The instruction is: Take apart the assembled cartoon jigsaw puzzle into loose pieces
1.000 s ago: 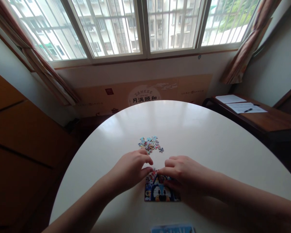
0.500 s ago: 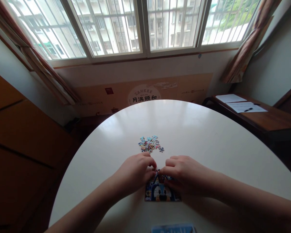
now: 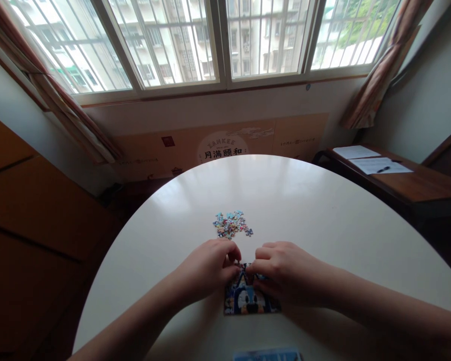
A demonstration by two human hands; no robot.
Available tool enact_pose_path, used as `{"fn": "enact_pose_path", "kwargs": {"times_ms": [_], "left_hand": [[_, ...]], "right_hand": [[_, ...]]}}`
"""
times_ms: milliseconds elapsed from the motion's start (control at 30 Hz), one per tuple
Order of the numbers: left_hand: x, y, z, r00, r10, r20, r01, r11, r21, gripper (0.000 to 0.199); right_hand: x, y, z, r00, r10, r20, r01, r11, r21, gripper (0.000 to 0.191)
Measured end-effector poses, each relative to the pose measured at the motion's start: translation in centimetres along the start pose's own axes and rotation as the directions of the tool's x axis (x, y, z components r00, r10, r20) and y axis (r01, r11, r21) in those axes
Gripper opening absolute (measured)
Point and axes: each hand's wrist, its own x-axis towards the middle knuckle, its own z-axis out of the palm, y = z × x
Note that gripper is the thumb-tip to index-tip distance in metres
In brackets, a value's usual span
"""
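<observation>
A partly assembled jigsaw puzzle [image 3: 250,302] with a blue cartoon face lies flat on the white table, between my hands. At its upper left edge my left hand [image 3: 220,263] is closed, thumb and forefinger pinched on what looks like a small puzzle piece. My right hand [image 3: 276,265] rests over the puzzle's upper right part, its fingers bent and their tips down on the pieces near the top edge. Those fingers hide part of the picture. Just beyond my hands lies a pile of loose puzzle pieces [image 3: 230,224].
The round white table [image 3: 165,210] curves away toward the window wall. A blue printed item [image 3: 268,355] is cut off at the bottom of the view. To the right, a brown side table [image 3: 432,180] carries papers [image 3: 379,165] and a pen [image 3: 383,170].
Both hands stay at the puzzle's top edge; the left fingers have shifted only slightly. The whole view has moved a little.
</observation>
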Motion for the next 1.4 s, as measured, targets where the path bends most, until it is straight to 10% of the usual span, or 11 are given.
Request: {"fn": "enact_pose_path", "kwargs": {"times_ms": [1400], "left_hand": [[-0.01,0.06,-0.3,1.0,0.003,0.003,-0.002,0.992,-0.129,0.002]], "right_hand": [[-0.14,0.05,-0.22,1.0,-0.002,0.012,0.001,0.999,0.05,0.016]]}}
